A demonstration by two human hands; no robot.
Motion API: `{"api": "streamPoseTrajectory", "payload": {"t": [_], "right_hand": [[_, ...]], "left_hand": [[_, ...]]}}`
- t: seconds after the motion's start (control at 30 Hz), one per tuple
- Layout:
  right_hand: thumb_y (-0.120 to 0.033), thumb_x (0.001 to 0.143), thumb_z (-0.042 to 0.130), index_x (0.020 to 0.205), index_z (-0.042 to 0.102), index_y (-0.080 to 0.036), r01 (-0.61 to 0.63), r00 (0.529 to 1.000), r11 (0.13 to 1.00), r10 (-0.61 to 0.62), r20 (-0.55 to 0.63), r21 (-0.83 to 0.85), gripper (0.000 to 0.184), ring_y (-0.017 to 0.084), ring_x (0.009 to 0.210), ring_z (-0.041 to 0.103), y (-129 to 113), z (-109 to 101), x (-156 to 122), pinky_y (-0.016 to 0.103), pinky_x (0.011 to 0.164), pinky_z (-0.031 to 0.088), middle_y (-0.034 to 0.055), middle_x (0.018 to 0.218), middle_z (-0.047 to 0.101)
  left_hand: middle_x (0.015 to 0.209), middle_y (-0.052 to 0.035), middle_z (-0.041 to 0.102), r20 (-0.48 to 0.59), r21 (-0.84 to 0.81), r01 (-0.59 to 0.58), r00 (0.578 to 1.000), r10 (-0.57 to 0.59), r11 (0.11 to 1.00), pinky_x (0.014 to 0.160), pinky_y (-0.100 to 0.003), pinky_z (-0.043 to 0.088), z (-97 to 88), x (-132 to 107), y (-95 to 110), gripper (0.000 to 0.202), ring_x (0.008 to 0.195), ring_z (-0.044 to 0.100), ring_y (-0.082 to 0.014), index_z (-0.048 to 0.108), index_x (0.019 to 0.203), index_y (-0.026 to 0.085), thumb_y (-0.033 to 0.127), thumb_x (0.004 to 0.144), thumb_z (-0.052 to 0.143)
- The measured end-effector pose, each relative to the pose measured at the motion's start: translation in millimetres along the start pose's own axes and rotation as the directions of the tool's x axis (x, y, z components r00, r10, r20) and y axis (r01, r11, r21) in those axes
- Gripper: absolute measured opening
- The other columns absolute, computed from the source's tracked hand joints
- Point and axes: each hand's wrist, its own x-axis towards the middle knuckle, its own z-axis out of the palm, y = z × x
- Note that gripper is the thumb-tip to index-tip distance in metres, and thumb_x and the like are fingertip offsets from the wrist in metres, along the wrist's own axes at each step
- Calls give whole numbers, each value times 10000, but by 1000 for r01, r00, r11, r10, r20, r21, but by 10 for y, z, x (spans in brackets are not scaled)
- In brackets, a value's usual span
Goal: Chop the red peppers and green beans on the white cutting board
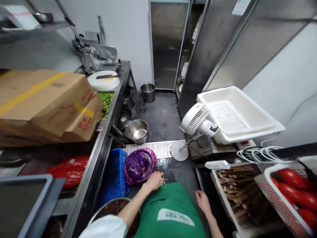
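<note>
My left hand [155, 180] is in front of the green apron [170, 211], its fingers curled down. A small pale edge shows beside its fingertips; I cannot make out what it is. Just ahead of this hand is a round purple basket [154, 158] lined with a dark purple plastic bag [136, 164]. My right hand [202, 200] hangs low by my side, loosely bent and slightly blurred, with nothing visible in it. It is nearest to the crate of long brown roots [235, 188] on the right.
Left of the basket stand a blue crate [111, 178] and a steel counter with cardboard boxes [44, 102]. A steel pot [137, 130] and a white fan [195, 120] are ahead. On the right are a white tray [252, 129] and a basket of tomatoes [267, 185].
</note>
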Motion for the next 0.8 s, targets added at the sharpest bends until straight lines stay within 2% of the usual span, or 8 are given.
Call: {"api": "streamPoseTrajectory", "payload": {"t": [0.07,0.13,0.27,0.33,0.43,0.53,0.67,0.8], "right_hand": [[-578,753,489,715,640,-240,136,986,990,-131,-102,37,372,271,664,677,-652,-155,559,386,679,547,57,676,688],[-532,792,503,846,641,-205,181,944,980,-149,-295,83,359,251,715,673,-1222,-488,1157,371,746,547,69,728,685],[-379,782,506,1146,583,-118,126,671,979,36,-741,162,454,261,759,672,-1805,-1544,2271,399,777,548,123,866,683],[-289,753,537,1225,566,-90,-37,542,997,78,-837,69,513,305,962,656,-1864,-2024,2706,448,945,492,188,1057,678],[-264,748,606,1323,498,-17,-248,531,963,224,-817,104,634,384,1203,552,-1868,-2407,3226,490,1066,405,286,1264,589],[-298,780,638,1417,381,31,-345,534,917,367,-762,201,761,417,1225,535,-1869,-2438,3608,495,1052,417,330,1305,540],[-302,783,653,1523,172,22,-413,495,884,419,-761,218,941,418,1215,540,-1811,-2379,3888,483,1020,424,344,1354,478],[-269,760,661,1452,333,-26,-421,374,862,449,-811,283,803,365,1068,614,-1651,-2504,3995,446,935,468,256,1165,622]], "left_hand": [[1139,-129,683,-74,-127,44,996,-54,991,983,-340,470,-40,81,-131,309,1095,636,-248,631,1168,166,252,942,438],[1140,-114,686,-103,-208,83,989,-107,974,987,-317,465,21,111,-257,307,1089,636,-227,632,1159,170,249,941,430],[1094,-88,721,-62,-323,126,986,-154,938,967,-296,484,157,223,-555,321,1057,665,-212,672,1036,185,252,945,371],[1092,-77,733,-88,-383,152,976,-200,911,958,-285,497,111,392,-724,357,1052,680,-205,679,1028,192,276,954,340],[1144,-92,728,-166,-359,169,956,-241,918,967,-293,501,-164,781,-925,360,1087,681,-218,671,1103,186,297,941,370],[1187,-135,711,-162,-269,170,962,-218,948,1007,-321,484,-612,1237,-988,365,1127,668,-237,667,1138,153,288,928,401],[1173,-143,710,-104,-167,103,987,-122,981,1000,-361,488,-1252,1838,-837,382,1106,669,-253,648,1176,145,310,943,395],[1176,-153,698,47,-42,-49,998,51,998,1003,-360,479,-1786,2392,-568,362,1114,652,-257,639,1164,131,293,937,407]]}}
